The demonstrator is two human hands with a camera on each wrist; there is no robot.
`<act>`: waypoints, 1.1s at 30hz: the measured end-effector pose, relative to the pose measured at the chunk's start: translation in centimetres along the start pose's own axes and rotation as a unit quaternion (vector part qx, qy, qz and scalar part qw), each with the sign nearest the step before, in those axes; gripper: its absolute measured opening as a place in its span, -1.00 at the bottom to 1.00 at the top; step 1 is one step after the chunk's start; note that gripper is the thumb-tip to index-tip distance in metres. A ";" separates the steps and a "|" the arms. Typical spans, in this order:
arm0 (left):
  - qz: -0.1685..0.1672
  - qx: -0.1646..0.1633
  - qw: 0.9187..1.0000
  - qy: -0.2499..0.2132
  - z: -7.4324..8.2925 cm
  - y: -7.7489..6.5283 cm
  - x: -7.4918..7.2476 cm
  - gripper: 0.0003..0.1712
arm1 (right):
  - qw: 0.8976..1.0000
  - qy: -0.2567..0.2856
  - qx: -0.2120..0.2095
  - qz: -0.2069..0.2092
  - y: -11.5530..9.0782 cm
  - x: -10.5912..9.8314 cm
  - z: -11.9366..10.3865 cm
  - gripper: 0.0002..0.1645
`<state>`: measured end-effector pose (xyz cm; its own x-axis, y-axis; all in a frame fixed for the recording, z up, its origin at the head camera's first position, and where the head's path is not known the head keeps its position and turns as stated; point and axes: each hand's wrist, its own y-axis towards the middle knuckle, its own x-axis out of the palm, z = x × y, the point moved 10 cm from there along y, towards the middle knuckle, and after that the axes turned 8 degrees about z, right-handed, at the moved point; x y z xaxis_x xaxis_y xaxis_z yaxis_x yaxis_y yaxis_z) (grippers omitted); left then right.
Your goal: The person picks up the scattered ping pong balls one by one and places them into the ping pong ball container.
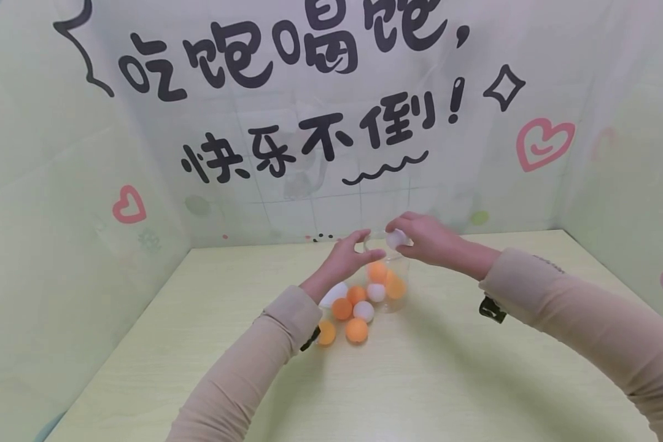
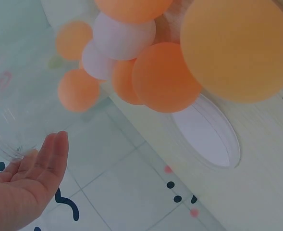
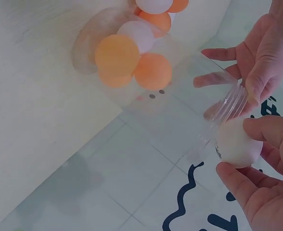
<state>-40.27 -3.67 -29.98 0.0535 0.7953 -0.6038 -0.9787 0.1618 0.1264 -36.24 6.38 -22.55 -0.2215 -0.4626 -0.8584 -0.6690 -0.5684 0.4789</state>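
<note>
My right hand (image 1: 428,239) pinches a white ball (image 3: 238,143) between thumb and fingers at the mouth of a clear plastic jar (image 1: 399,267). Dark printing shows on that ball. My left hand (image 1: 349,255) is at the jar's rim, thumb on the near side and fingers around the far side; some fingers (image 3: 211,79) show through the clear wall. Inside the jar lie orange balls (image 3: 153,71) and a white ball (image 3: 135,36). Outside, next to its base, are several loose orange balls (image 1: 356,330) and a white ball (image 1: 363,312).
A round white lid (image 2: 203,132) lies on the pale wooden table (image 1: 210,344), partly behind my left wrist in the head view. An orange ball (image 1: 326,333) sits close to my left cuff. A printed backdrop (image 1: 331,202) with dark lettering stands behind the table.
</note>
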 end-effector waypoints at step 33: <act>-0.002 -0.004 1.000 0.003 0.1 -0.2 0.0 -0.18 | 0.993 0.065 0.094 -0.014 -0.7 2.0 2.6 -0.56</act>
<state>-40.10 -3.63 -29.93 0.0565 0.7907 -0.6096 -0.9800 0.1606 0.1176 -38.11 7.63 -25.04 -0.1159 -0.5394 -0.8340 -0.7965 -0.4511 0.4025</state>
